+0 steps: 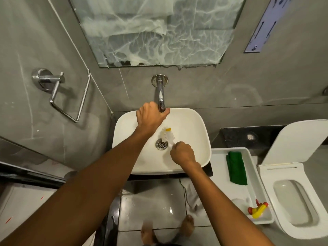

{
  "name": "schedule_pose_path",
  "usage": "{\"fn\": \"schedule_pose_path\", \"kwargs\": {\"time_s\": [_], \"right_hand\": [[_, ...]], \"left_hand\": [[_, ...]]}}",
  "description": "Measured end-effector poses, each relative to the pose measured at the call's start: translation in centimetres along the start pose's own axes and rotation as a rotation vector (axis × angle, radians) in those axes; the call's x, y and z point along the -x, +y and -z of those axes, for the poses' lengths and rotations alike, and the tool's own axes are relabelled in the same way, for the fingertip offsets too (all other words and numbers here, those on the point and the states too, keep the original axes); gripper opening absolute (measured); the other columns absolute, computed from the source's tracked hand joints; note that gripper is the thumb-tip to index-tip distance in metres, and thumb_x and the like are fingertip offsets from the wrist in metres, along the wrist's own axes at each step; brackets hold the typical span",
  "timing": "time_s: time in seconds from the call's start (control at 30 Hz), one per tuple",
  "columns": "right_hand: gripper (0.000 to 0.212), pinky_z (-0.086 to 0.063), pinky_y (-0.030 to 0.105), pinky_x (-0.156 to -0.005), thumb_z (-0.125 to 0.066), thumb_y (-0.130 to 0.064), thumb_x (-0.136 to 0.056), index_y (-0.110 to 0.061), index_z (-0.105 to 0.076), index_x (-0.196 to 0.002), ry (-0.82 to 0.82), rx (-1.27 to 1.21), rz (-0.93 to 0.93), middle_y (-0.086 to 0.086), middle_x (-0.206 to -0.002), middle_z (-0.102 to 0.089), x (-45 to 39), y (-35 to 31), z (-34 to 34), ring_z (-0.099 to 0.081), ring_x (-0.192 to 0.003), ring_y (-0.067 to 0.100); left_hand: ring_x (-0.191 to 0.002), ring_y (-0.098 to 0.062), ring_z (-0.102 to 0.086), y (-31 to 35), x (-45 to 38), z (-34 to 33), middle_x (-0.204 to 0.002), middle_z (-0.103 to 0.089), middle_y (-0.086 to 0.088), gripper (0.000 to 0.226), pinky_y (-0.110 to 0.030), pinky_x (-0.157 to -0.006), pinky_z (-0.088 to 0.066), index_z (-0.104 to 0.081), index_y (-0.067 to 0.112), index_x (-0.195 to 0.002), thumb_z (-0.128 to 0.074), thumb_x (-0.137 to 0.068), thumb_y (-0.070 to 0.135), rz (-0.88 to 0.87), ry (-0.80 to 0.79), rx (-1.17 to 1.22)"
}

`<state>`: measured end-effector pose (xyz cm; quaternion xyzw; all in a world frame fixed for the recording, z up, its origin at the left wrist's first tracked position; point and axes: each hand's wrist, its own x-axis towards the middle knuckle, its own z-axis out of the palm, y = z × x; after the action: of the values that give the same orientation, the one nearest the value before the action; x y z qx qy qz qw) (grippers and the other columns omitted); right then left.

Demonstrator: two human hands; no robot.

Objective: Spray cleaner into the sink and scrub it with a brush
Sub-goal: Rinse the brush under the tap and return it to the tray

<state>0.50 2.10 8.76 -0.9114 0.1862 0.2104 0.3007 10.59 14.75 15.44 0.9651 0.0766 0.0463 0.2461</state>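
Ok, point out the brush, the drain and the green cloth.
brush [166, 134], head view, on its white bristle head.
drain [161, 144], head view, on the metal strainer.
green cloth [236, 168], head view, on the cloth's middle.

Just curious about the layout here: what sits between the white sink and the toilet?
In the head view, a white tray sits between the sink and toilet, holding a green cloth and a spray bottle.

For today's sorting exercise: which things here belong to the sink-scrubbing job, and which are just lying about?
In use:
white ceramic sink
white bristle brush with yellow tip, in right hand
chrome wall tap, under left hand
yellow and red spray bottle

Lying about:
green folded cloth
white toilet
chrome towel ring
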Motion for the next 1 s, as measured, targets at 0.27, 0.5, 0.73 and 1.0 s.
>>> {"fn": "schedule_pose_path", "kwargs": {"time_s": [0.27, 0.5, 0.73, 1.0], "right_hand": [[0.034, -0.046, 0.037, -0.081, -0.043, -0.029, -0.106, -0.007, -0.066, -0.120, 0.044, -0.028, 0.021, 0.016, -0.123, -0.069, 0.8, 0.3, -0.1, -0.067, -0.111, 0.037], [0.032, -0.047, 0.039, -0.080, -0.043, -0.028, -0.107, -0.007, -0.065, -0.117, 0.064, -0.042, 0.070, 0.017, -0.119, -0.069, 1.2, -0.3, -0.7, -0.067, -0.108, 0.038], [0.028, -0.046, 0.038, -0.078, -0.044, -0.024, -0.105, -0.007, -0.063, -0.117, 0.042, -0.027, 0.102, 0.017, -0.119, -0.070, 1.2, -0.5, -1.2, -0.067, -0.107, 0.037], [0.024, -0.052, 0.037, -0.083, -0.043, -0.027, -0.107, -0.017, -0.058, -0.124, -0.033, -0.341, 0.087, 0.012, -0.112, -0.073, 1.5, 0.9, -1.3, -0.069, -0.098, 0.032]], "left_hand": [[-0.063, -0.024, -0.052, -0.9, -2.4, 0.6, -0.061, -0.051, 0.003, 0.043, -0.033, -0.060, -0.037, -0.057, 0.016, -0.063, -0.075, -0.081, 0.051, -0.031, -0.241, 0.058], [-0.067, -0.022, -0.050, -3.0, -4.3, 1.3, -0.067, -0.053, 0.000, 0.038, -0.034, -0.060, -0.040, -0.073, 0.003, -0.085, -0.071, -0.092, 0.040, -0.224, -0.451, 0.125], [-0.072, -0.022, -0.050, -3.8, -4.0, 0.6, -0.077, -0.056, -0.002, 0.043, -0.036, -0.066, -0.042, -0.073, 0.002, -0.095, -0.068, -0.096, 0.044, -0.212, -0.428, 0.197], [-0.069, -0.018, -0.047, -3.8, -3.8, 0.5, -0.073, -0.050, 0.002, 0.046, -0.034, -0.064, -0.041, -0.069, -0.002, -0.093, -0.070, -0.095, 0.044, -0.158, -0.435, 0.234]]}}
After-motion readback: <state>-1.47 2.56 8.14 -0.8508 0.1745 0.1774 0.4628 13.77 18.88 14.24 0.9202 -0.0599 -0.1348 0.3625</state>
